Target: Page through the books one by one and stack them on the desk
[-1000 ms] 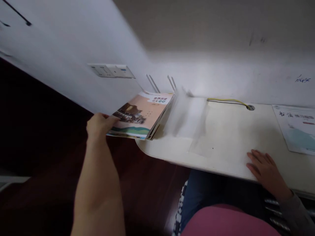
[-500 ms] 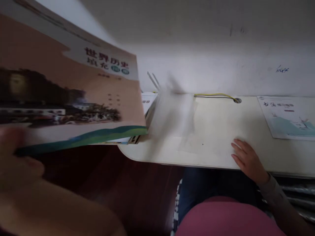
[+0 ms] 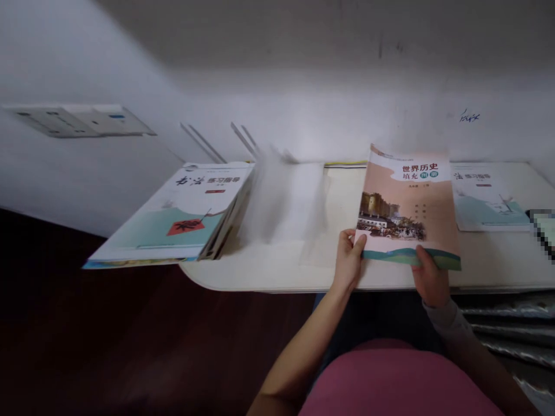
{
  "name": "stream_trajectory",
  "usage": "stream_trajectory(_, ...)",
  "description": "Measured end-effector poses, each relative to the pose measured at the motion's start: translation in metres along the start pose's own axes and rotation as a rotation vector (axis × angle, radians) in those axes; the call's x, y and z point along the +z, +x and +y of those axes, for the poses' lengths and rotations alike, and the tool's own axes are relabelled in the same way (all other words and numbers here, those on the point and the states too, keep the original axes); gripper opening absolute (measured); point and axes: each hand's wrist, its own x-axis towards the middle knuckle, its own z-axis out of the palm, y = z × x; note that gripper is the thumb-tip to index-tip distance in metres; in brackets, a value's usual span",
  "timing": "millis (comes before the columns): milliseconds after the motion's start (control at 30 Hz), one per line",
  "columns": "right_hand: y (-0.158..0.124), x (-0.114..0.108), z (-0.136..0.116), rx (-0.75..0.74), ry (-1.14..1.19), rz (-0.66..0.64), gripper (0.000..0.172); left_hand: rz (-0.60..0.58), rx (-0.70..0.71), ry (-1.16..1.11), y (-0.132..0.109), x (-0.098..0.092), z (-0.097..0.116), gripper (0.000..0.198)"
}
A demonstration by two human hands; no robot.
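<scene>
In front of me, over the white table, both hands hold a workbook (image 3: 407, 202) with a peach cover, Chinese lettering and a picture of a crowd by a building. My left hand (image 3: 350, 257) grips its lower left corner, thumb on the cover. At the bottom edge, my right hand (image 3: 430, 277) pinches it with the thumb on top; the fingers behind are hidden. Partly behind the workbook on the right lies a white and teal calligraphy booklet (image 3: 489, 199). To the left, a similar booklet (image 3: 186, 202) tops a stack of books.
The white table (image 3: 269, 271) runs along the wall and has a rounded front left corner. A blurred, translucent sheet-like thing (image 3: 284, 199) stands beside the stack. Wall sockets (image 3: 82, 120) are at upper left. A yellow cable (image 3: 347, 164) runs along the table's back edge.
The workbook has moved from close up on the left to the middle right in front of me. My right hand has left the tabletop and now grips the workbook too.
</scene>
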Motion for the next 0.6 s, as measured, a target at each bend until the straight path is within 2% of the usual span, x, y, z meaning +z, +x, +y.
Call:
stream_trajectory(133, 0.019, -0.013, 0.035, -0.060, -0.017, -0.140, 0.039, -0.254, 0.056, 0.282, 0.007, -0.011, 0.003, 0.030)
stream_trajectory(300, 0.019, -0.012, 0.051, -0.092, -0.024, -0.172, 0.037, -0.379, 0.372, 0.896, 0.011, -0.033, 0.001, 0.043)
stream_trajectory(367, 0.016, -0.010, 0.053, -0.111, -0.024, -0.200, 0.038, -0.428, 0.456, 1.124, 0.015, -0.040, 0.001, 0.053)
stream_trajectory(500, 0.014, -0.011, 0.055, -0.100, -0.054, -0.223, 0.040, -0.441, 0.432, 1.556, 0.027, -0.057, 0.014, 0.061)
stream_trajectory(600, 0.017, -0.014, 0.052, -0.116, -0.048, -0.244, 0.042, -0.326, 0.348, 1.789, 0.037, -0.076, 0.033, 0.060)
